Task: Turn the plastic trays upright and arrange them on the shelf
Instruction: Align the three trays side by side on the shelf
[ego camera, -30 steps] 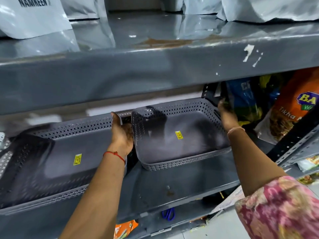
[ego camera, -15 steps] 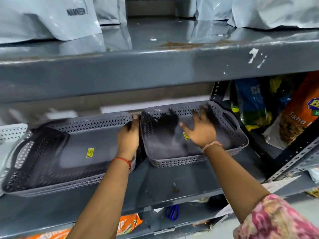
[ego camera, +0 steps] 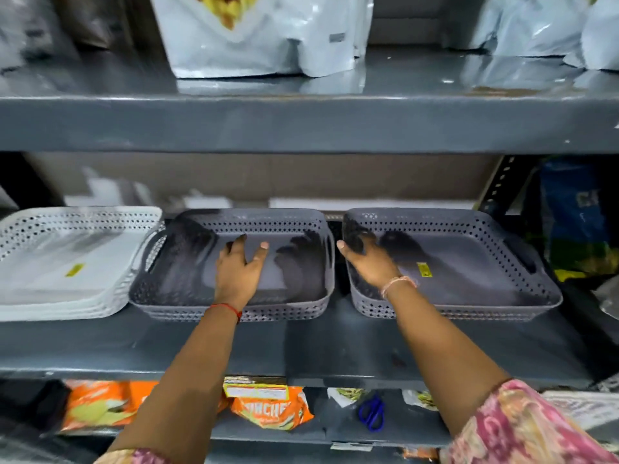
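Note:
Two grey perforated plastic trays stand upright side by side on the grey metal shelf (ego camera: 301,349). My left hand (ego camera: 239,269) rests inside the middle grey tray (ego camera: 187,296), fingers spread and holding nothing. My right hand (ego camera: 368,262) reaches over the left rim of the right grey tray (ego camera: 485,289), fingers apart, flat against its inside. A stack of white perforated trays (ego camera: 67,262) sits upright at the left, touching the middle tray's handle. Each tray carries a small yellow sticker.
Silver-white pouches (ego camera: 261,35) stand on the shelf above. Blue and yellow snack bags (ego camera: 576,229) crowd the right end beside a slotted upright. Orange snack packets (ego camera: 271,406) and blue scissors (ego camera: 371,413) lie on the shelf below.
The view swung left, bringing the white tray stack into sight. My left hand left the rim between the trays and now lies inside the middle tray; my right hand shifted to the right tray's left side.

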